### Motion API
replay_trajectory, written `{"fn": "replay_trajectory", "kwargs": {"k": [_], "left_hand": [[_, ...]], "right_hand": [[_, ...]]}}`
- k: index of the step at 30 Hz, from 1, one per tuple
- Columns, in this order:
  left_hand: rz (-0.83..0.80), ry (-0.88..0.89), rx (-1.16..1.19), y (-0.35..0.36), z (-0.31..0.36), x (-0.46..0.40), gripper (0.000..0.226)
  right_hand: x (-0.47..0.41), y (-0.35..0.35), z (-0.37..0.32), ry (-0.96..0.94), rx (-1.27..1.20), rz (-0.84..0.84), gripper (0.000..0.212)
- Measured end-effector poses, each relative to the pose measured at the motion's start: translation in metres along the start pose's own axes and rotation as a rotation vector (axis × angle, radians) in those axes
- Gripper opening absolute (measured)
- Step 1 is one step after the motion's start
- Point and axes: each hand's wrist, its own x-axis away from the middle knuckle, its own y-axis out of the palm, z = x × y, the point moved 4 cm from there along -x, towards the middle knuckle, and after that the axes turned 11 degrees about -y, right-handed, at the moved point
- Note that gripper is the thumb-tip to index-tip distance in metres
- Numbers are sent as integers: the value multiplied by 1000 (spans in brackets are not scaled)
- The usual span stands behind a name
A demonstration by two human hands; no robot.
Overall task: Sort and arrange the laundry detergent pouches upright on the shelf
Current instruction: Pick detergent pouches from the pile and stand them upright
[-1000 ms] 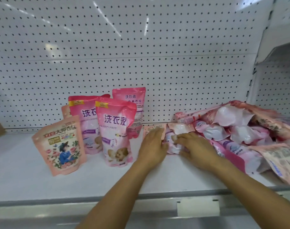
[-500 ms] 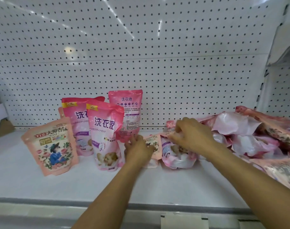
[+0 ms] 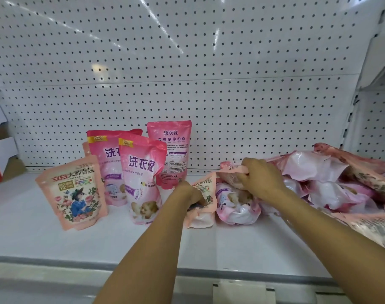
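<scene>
Shelf (image 3: 44,242), white, with pegboard back panel (image 3: 209,62); stock as follows.

Standing pouches, at 9 to 10 o'clock from the hands:
- Peach floral pouch (image 3: 72,191), upright, frontmost and leftmost, printed with a figure in blue among roses.
- Pink pouch, front row (image 3: 142,178), upright, puppy picture low on its face, just right of the peach one.
- Pink pouch, second row (image 3: 106,159), upright, partly hidden behind the front one.
- Pink pouch turned back-out (image 3: 170,150), upright against the pegboard, small print facing forward.

Pouches in hand, centre of shelf:
- Small peach pouch (image 3: 203,205), leaning, base resting on the shelf; left hand (image 3: 190,193) curls its fingers round its lower left side.
- Pink puppy pouch (image 3: 235,205), crumpled, base on the shelf just right of the peach one; right hand (image 3: 260,178) grips its top edge, fingers closed over the folded film.

Loose heap (image 3: 340,183), at 3 o'clock from the hands: pink, white-backed and floral pouches lying flat and overlapping, count unclear because they cover one another.

Far left, at 9 o'clock: cardboard box (image 3: 0,141), open, contents not visible.
</scene>
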Motion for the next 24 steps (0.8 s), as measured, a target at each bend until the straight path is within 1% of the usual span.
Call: {"fn": "replay_trajectory", "kwargs": {"k": [1,3,6,8,9,10,12,14,15,16,17,19,21,24], "left_hand": [[-13,2,23,-1,-3,1,41],[-52,31,119,0,-9,4,39],[-129,104,420,6,-17,12,14],[-145,164,552,7,-23,19,8],[-162,193,586,8,-25,23,8],[-184,220,615,8,-27,27,9],[-207,260,661,7,-30,36,25],[-203,294,697,5,-33,45,45],[-205,313,707,3,-33,50,50],[-214,339,710,0,-32,55,50],[-224,367,711,-2,-33,60,46],[-237,420,715,-7,-36,69,29],[-235,458,745,-13,-46,77,16],[-196,525,756,-25,-68,85,14]], "right_hand": [[4,-4,4,36,-91,43,16],[13,-11,14,132,-322,136,20],[29,-16,26,294,-756,293,20],[42,-13,30,365,-932,315,16],[47,-11,31,384,-958,287,13],[51,-10,32,393,-944,237,10],[53,-12,35,384,-827,95,10],[51,-16,36,370,-672,-46,19],[50,-18,34,366,-586,-114,23],[49,-18,30,366,-511,-171,25],[48,-18,26,370,-457,-210,25],[47,-16,20,365,-385,-230,28],[49,-15,16,341,-354,-187,29],[54,-14,7,289,-334,-48,22]]}}
